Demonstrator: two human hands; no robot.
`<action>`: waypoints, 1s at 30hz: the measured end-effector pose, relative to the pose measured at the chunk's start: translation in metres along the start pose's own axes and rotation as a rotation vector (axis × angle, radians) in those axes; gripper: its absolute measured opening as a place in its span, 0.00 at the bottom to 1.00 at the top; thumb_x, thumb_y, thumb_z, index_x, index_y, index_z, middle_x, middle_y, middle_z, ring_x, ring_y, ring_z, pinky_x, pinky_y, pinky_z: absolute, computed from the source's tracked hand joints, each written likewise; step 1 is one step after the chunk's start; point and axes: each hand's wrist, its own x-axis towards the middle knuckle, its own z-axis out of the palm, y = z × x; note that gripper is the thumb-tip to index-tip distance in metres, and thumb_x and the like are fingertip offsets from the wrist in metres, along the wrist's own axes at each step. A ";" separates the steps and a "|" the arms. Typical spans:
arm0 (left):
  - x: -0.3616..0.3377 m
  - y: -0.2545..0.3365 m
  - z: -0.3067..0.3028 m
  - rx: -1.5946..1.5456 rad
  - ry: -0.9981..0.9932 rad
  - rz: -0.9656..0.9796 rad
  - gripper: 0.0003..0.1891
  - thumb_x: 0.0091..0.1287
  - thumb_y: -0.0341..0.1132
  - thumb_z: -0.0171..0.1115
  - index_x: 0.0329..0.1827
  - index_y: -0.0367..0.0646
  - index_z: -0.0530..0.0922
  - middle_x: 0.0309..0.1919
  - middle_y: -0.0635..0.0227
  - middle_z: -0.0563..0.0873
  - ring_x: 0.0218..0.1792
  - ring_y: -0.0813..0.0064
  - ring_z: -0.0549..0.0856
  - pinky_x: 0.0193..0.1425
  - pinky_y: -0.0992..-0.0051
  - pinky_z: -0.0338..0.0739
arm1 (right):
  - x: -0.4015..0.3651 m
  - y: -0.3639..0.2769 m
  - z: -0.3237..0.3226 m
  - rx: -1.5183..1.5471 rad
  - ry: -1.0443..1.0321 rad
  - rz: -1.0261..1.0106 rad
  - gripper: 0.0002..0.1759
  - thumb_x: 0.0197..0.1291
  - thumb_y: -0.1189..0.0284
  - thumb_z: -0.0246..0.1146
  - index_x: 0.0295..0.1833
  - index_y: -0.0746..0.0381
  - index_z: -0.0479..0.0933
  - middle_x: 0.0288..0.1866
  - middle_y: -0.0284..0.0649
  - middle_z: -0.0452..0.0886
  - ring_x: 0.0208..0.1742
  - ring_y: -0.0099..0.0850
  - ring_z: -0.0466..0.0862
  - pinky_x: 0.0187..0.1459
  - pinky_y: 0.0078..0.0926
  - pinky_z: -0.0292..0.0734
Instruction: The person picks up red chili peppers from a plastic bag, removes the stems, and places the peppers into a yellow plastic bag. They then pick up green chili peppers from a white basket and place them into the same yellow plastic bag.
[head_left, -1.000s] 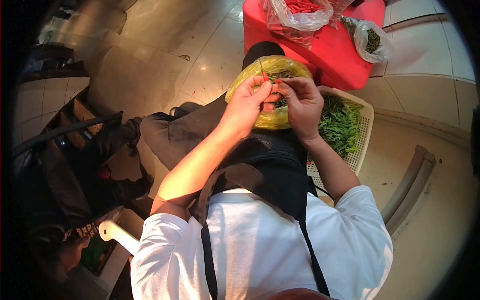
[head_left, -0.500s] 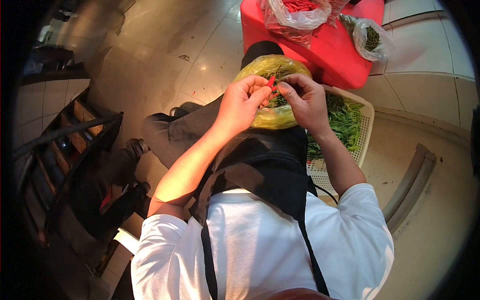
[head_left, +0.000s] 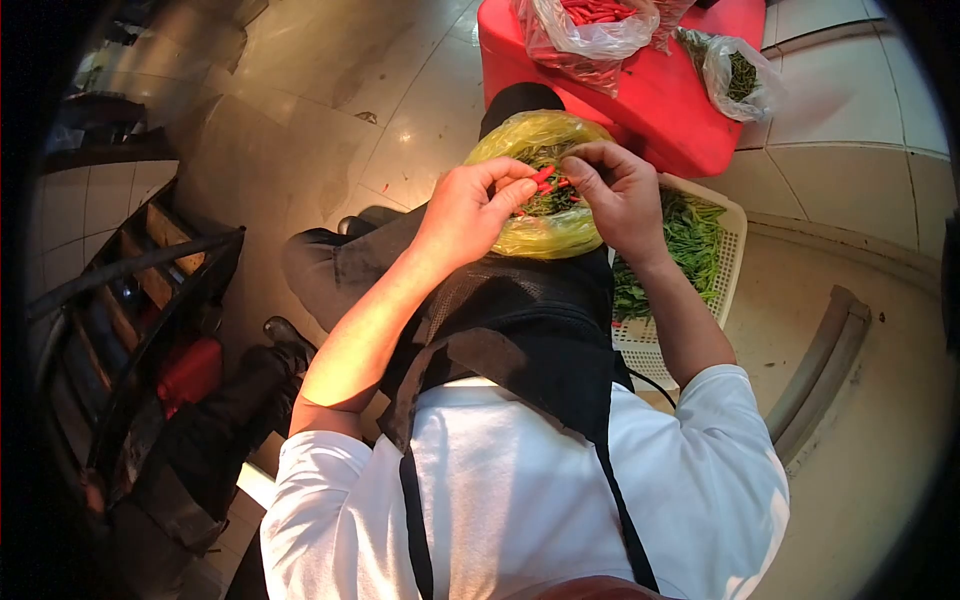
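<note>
My left hand (head_left: 478, 208) is closed in a pinch on a red chili pepper (head_left: 543, 174), whose tip end sticks out past the fingertips. Just to its right, my right hand (head_left: 622, 198) has thumb and forefinger bent together; whatever lies between them is too small to make out. Both hands are over a yellow plastic bag (head_left: 545, 243) resting on my lap with its mouth wide. Inside it are green stems (head_left: 548, 204) and some bits of red, partly covered by my fingers.
A red stool-like block (head_left: 680, 135) ahead bears a clear bag of red chilies (head_left: 598, 35) and a bag of green stems (head_left: 742, 78). Right of my lap sits a white perforated basket (head_left: 733, 262) of leafy greens (head_left: 690, 255). Another person's dark-clothed leg (head_left: 215, 435) is at left, near a dark rack (head_left: 150, 260).
My hands have drawn slightly apart, the left one shifting left and the right one a little right. At the left, the other person's leg has moved and a red object shows beside it.
</note>
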 end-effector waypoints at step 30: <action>0.120 0.101 -0.015 0.683 0.467 0.799 0.14 0.62 0.39 0.69 0.43 0.36 0.87 0.35 0.48 0.87 0.37 0.53 0.89 0.43 0.63 0.83 | 0.001 0.046 0.001 -0.554 -0.117 -0.496 0.10 0.54 0.82 0.68 0.42 0.63 0.77 0.35 0.44 0.81 0.36 0.43 0.83 0.38 0.35 0.77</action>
